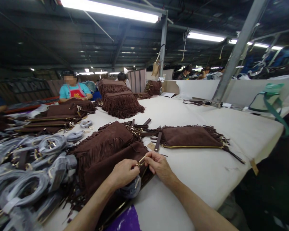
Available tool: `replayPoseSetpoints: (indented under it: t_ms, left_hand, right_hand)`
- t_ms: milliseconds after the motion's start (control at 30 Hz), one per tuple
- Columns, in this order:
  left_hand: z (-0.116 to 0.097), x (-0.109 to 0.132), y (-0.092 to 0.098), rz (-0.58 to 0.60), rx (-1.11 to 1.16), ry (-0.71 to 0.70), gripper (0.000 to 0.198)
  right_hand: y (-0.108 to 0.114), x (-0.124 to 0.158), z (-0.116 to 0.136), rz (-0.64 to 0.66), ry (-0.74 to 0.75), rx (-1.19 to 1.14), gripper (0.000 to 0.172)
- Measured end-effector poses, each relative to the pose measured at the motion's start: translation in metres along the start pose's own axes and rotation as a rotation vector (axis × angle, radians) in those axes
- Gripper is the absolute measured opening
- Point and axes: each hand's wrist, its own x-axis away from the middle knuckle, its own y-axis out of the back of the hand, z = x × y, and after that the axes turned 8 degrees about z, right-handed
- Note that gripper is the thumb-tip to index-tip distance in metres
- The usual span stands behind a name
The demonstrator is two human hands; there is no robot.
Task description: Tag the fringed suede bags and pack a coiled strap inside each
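Observation:
Between my two hands is a gold metal clasp (141, 161), above a brown fringed suede bag (103, 170). My left hand (125, 173) is closed, its fingertips pinching the clasp's left side. From the right, my right hand (159, 165) pinches the same clasp between thumb and fingers. Below my left hand hangs or lies a coiled strap (132, 188) in clear plastic wrap; whether it joins the clasp is hidden. A second brown bag (115, 133) with fringe lies just beyond. A brown strap end (158, 141) with a tan tag (151, 146) rests past my fingers.
Many plastic-wrapped strap coils (26, 186) heap up at left. A brown bag with a gold zipper (191, 136) lies on the white table (183, 192) at right. Fringed bags are stacked (120, 99) farther back. A person (74, 89) works across the table. A metal post (238, 51) rises at right.

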Motion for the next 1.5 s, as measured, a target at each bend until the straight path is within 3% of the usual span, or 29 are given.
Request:
replayPoseSetpoints:
  t_ms: [167,367,533,633,1033,1300,1500]
  left_hand:
    - [-0.001,0.003,-0.004,-0.022,-0.03,0.018,0.022]
    - [-0.002,0.003,-0.012,-0.121,-0.162,0.151,0.027]
    - [-0.008,0.008,-0.012,-0.202,-0.234,0.209,0.028]
    - [-0.013,0.009,-0.012,-0.223,-0.279,0.213,0.027]
    - [-0.03,0.008,-0.018,-0.301,-0.343,0.153,0.022]
    - [-0.021,0.008,-0.021,-0.324,-0.171,0.04,0.018]
    - [-0.011,0.003,-0.024,-0.333,-0.058,-0.018,0.036]
  right_hand:
    - [0.0,-0.001,0.001,0.002,0.012,-0.005,0.036]
    - [0.002,0.0,0.003,-0.019,0.02,-0.085,0.042]
    - [-0.002,0.006,0.006,0.133,-0.046,-0.032,0.031]
    - [-0.005,0.008,0.007,0.157,-0.085,0.038,0.024]
    - [-0.006,0.008,0.001,0.143,-0.074,0.135,0.015]
    - [-0.005,0.007,0.002,0.161,-0.077,0.087,0.023]
    - [-0.005,0.007,-0.001,0.169,-0.053,0.118,0.025]
